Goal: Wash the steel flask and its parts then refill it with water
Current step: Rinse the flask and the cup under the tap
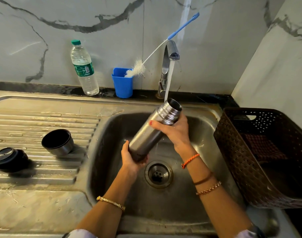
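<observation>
The steel flask (147, 134) is tilted over the sink basin (112, 134), its open mouth up and to the right under the running tap (171, 52). A stream of water (169, 79) falls onto the rim of the mouth. My left hand (132, 158) grips the flask's base. My right hand (174, 128) grips it just below the threaded neck. On the ribbed drainboard (43, 169) at the left stand the flask's cup lid (58, 141), open side up, and the dark stopper (8, 158).
Against the marble wall stand a plastic water bottle (84, 69) and a blue holder (122, 83) with a long bottle brush (138, 67) leaning toward the tap. A dark woven basket (260, 157) sits right of the sink. The drain (158, 174) lies under my hands.
</observation>
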